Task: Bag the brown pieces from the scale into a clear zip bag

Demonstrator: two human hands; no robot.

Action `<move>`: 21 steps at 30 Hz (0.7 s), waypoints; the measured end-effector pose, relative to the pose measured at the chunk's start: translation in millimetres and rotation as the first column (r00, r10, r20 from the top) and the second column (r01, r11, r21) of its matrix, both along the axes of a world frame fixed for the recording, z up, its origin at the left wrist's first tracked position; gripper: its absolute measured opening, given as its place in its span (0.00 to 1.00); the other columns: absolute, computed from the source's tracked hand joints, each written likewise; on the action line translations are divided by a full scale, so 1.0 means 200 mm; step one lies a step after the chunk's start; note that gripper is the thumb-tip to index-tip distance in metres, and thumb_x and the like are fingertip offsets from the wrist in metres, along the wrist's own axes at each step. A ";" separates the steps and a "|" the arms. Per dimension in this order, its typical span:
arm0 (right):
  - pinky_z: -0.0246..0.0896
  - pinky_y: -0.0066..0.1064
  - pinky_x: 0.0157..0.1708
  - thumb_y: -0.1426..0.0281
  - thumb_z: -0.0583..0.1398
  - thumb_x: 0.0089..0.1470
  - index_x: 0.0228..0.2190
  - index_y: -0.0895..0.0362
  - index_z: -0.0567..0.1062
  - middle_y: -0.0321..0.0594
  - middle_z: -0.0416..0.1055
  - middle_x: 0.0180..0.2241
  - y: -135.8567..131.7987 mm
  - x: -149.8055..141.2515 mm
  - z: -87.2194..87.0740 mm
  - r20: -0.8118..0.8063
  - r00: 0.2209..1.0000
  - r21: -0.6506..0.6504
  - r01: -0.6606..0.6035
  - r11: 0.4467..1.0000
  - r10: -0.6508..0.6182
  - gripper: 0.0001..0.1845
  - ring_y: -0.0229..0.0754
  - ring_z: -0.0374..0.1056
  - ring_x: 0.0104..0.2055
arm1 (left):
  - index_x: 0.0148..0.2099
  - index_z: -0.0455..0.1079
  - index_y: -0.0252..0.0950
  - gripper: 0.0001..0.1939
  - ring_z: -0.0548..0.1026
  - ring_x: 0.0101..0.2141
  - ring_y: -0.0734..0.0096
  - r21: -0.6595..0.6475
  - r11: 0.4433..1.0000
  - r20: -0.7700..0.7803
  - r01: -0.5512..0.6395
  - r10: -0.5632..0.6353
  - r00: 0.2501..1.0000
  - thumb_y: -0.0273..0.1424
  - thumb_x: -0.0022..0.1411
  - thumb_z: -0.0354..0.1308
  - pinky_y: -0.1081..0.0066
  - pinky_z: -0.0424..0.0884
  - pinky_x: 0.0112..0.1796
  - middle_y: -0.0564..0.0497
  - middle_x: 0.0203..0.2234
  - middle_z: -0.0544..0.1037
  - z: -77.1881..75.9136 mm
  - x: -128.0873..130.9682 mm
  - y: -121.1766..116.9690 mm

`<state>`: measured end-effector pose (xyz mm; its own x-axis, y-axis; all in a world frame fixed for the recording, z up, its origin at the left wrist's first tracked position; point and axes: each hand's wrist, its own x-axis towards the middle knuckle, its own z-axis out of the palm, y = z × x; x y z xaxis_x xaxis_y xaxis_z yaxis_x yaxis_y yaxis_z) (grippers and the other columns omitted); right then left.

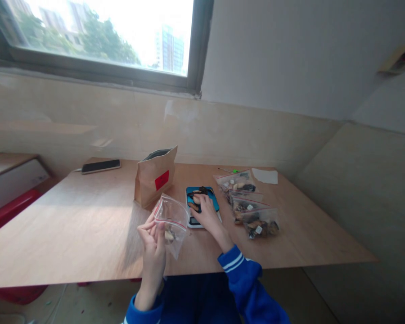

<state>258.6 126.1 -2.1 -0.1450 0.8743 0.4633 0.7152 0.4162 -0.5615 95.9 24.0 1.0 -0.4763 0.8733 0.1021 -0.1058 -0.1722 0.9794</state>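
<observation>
While the left hand (154, 240) holds up a clear plastic zip bag w/ red seal strip (171, 221) just above the near edge of the pale plywood bench (70, 225), its grip is pinched on the bag's left side, fingers upright, mouth of the bag open toward the top. A few small brown bits sit at the bag's bottom. Right hand (207, 212) lies just beside it, reaching over a small blue-topped flat scale (214, 200), fingers curled onto dark & tan dried pieces (196, 198) piled on it; can't tell if the grip actually closes on one. Both sleeves are blue w/ white stripes at the cuff.

Behind the bag stands a brown kraft paper pouch w/ red label (155, 177), top open, upright. Right of the scale, three filled clear zip bags (248, 202) lie in an overlapping row, each w/ mixed dried pieces inside. Further back: a white paper slip (265, 175) & a thin green pen (230, 170). Far left at the back edge, a black phone (100, 166) lies flat w/ a cable attached. Window above the wall.
</observation>
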 end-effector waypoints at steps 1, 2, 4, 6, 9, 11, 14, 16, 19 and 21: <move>0.63 0.48 0.51 0.74 0.61 0.50 0.44 0.58 0.70 0.51 0.67 0.46 0.01 0.00 -0.03 0.001 1.000 0.003 0.004 1.000 -0.004 0.17 0.53 0.65 0.50 | 0.39 0.52 0.41 0.20 0.73 0.52 0.59 0.008 1.000 -0.003 -0.001 0.001 1.000 0.49 0.59 0.55 0.57 0.70 0.50 0.40 0.47 0.74 0.00 0.00 0.00; 0.63 0.48 0.50 0.74 0.60 0.50 0.43 0.58 0.69 0.51 0.67 0.46 0.01 -0.01 -0.06 -0.003 1.000 0.005 0.008 1.000 -0.008 0.16 0.52 0.65 0.49 | 0.38 0.52 0.41 0.20 0.73 0.52 0.59 0.016 1.000 -0.008 -0.002 0.002 1.000 0.49 0.59 0.55 0.57 0.70 0.50 0.40 0.47 0.73 0.00 0.00 0.00; 0.64 0.46 0.49 0.75 0.58 0.52 0.42 0.57 0.68 0.49 0.67 0.44 0.02 -0.01 -0.08 -0.007 1.000 0.015 0.016 1.000 -0.016 0.13 0.51 0.66 0.48 | 0.39 0.53 0.41 0.19 0.72 0.53 0.59 0.016 1.000 -0.017 -0.006 0.006 1.000 0.48 0.59 0.55 0.57 0.69 0.51 0.40 0.48 0.73 0.00 -0.01 0.00; 0.64 0.44 0.48 0.75 0.57 0.53 0.40 0.56 0.68 0.47 0.68 0.42 0.03 0.00 -0.08 -0.012 1.000 0.024 0.021 0.999 -0.020 0.11 0.49 0.66 0.46 | 0.39 0.53 0.41 0.19 0.73 0.52 0.58 -0.004 1.000 -0.019 -0.007 0.007 1.000 0.48 0.59 0.55 0.57 0.70 0.51 0.40 0.48 0.73 0.00 -0.01 0.00; 0.65 0.43 0.46 0.75 0.57 0.52 0.38 0.56 0.68 0.46 0.68 0.40 0.04 0.04 -0.07 -0.024 0.999 0.033 0.048 0.998 -0.047 0.09 0.48 0.67 0.44 | 0.39 0.53 0.41 0.19 0.73 0.52 0.58 -0.025 1.000 -0.005 -0.011 0.011 1.000 0.48 0.59 0.54 0.56 0.70 0.50 0.39 0.50 0.72 -0.01 -0.03 0.00; 0.65 0.42 0.45 0.75 0.57 0.51 0.37 0.56 0.68 0.45 0.68 0.39 0.05 0.07 -0.07 -0.032 0.998 0.037 0.063 0.997 -0.062 0.09 0.48 0.67 0.43 | 0.39 0.53 0.41 0.19 0.73 0.53 0.58 -0.018 1.000 -0.002 -0.010 0.009 1.000 0.48 0.59 0.55 0.56 0.70 0.51 0.38 0.52 0.71 -0.01 -0.03 0.00; 0.66 0.41 0.46 0.76 0.57 0.50 0.38 0.56 0.68 0.45 0.68 0.39 0.04 0.08 -0.07 -0.031 0.998 0.043 0.054 0.998 -0.052 0.11 0.47 0.68 0.44 | 0.39 0.53 0.41 0.19 0.72 0.53 0.58 -0.015 1.000 -0.006 0.002 -0.002 1.000 0.48 0.59 0.55 0.56 0.69 0.52 0.37 0.54 0.70 -0.01 -0.02 0.00; 0.66 0.41 0.46 0.77 0.57 0.49 0.38 0.55 0.68 0.44 0.68 0.40 0.04 0.08 -0.07 -0.028 0.999 0.046 0.040 0.998 -0.039 0.12 0.47 0.68 0.45 | 0.39 0.53 0.40 0.19 0.72 0.54 0.58 -0.010 1.000 -0.007 0.003 -0.004 1.000 0.48 0.60 0.54 0.55 0.69 0.52 0.35 0.55 0.69 -0.01 -0.02 0.01; 0.65 0.41 0.47 0.78 0.57 0.47 0.39 0.55 0.68 0.44 0.68 0.41 0.03 0.08 -0.07 -0.029 0.999 0.047 0.027 0.999 -0.025 0.15 0.47 0.68 0.46 | 0.39 0.52 0.41 0.19 0.71 0.55 0.57 0.023 1.000 -0.006 0.002 -0.002 1.000 0.48 0.60 0.54 0.55 0.68 0.53 0.34 0.58 0.65 0.00 -0.02 0.01; 0.65 0.41 0.47 0.79 0.57 0.46 0.39 0.55 0.68 0.44 0.68 0.40 0.03 0.08 -0.07 -0.039 0.999 0.047 0.031 0.998 -0.029 0.15 0.48 0.68 0.46 | 0.39 0.52 0.41 0.19 0.70 0.55 0.57 0.038 0.999 -0.003 0.003 -0.003 1.000 0.48 0.60 0.54 0.55 0.68 0.53 0.34 0.59 0.64 0.00 -0.02 0.00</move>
